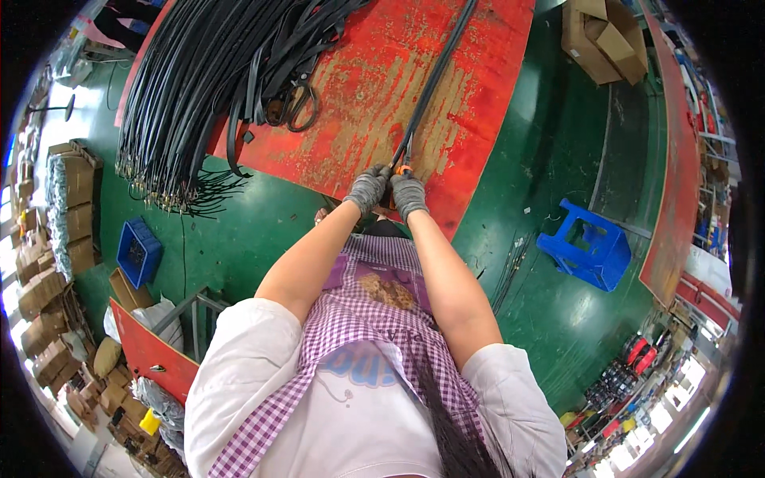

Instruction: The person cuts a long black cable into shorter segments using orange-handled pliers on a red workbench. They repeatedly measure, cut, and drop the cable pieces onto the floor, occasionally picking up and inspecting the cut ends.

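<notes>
Both my hands wear grey gloves and meet at the near edge of a worn red table (351, 88). A long black cable bundle (430, 84) runs from them toward the far side of the table. My left hand (368, 189) is closed around the near end of this bundle. Close beside it, my right hand (409, 193) is also closed, with a small orange piece (404, 170) showing at its fingertips. The fingers hide what that piece belongs to. Black-handled scissors (303, 107) lie on the table, left of the bundle.
A large pile of black cables (199, 80) covers the table's left part, its ends hanging over the edge. A blue crate (139, 252) stands on the green floor at left, a blue plastic stool (586, 245) at right. An open cardboard box (606, 40) sits far right.
</notes>
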A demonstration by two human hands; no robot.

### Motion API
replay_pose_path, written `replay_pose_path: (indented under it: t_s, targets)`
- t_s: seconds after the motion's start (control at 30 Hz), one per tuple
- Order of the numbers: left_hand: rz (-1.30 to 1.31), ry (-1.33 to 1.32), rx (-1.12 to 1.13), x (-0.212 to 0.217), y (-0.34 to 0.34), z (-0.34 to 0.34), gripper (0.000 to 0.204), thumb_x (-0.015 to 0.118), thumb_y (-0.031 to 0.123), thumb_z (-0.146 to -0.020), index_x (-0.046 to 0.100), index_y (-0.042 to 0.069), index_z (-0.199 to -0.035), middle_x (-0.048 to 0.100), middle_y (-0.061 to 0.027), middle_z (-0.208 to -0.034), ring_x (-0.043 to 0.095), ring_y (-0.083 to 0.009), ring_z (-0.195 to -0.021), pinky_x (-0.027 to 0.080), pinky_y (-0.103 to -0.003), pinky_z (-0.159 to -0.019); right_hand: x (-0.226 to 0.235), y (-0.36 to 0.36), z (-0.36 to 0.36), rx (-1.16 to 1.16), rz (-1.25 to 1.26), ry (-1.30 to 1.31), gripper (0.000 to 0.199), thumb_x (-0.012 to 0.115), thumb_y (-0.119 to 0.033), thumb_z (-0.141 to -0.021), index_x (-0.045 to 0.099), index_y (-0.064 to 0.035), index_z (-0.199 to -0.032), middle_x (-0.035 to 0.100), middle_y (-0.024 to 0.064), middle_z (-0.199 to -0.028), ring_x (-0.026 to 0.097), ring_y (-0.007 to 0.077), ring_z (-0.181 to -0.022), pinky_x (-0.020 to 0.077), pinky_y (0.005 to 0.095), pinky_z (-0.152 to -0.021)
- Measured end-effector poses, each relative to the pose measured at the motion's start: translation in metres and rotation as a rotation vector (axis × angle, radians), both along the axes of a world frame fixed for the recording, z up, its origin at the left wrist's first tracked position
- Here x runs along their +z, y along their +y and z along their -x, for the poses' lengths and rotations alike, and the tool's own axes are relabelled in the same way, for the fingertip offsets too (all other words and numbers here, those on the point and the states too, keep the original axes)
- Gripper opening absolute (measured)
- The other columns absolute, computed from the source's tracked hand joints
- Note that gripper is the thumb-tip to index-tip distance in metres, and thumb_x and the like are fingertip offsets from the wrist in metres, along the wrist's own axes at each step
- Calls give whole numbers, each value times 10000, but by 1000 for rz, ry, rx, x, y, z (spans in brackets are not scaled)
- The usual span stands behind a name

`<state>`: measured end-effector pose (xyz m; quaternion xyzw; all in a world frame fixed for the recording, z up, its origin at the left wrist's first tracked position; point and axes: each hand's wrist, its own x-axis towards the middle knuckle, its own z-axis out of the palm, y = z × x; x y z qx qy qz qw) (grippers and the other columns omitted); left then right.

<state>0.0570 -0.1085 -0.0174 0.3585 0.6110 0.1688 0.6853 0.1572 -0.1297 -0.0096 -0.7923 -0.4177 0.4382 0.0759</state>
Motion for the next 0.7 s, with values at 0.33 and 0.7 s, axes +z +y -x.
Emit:
replay_pose_path:
  t_s: [0.33, 0.7]
  targets:
    - [-406, 313, -239, 22, 2, 8, 392, 393, 394, -791, 516, 62, -959, 529, -225, -895, 498, -362, -865, 394, -404, -712, 3, -10, 15, 190, -166, -185, 333, 301, -258, -788, 561, -49, -779, 576, 155, -807, 558, 310, -744, 442, 411, -630]
    - [40, -266, -172, 12, 5, 32, 253, 443, 209, -814, 499, 30, -984, 567, -91, -832, 516, -152, -752, 417, -274, -681, -14, 5, 7, 335, 58, -194, 391, 325, -316, -744, 525, -34, -929, 538, 234, -865, 534, 316, -837, 416, 394, -685]
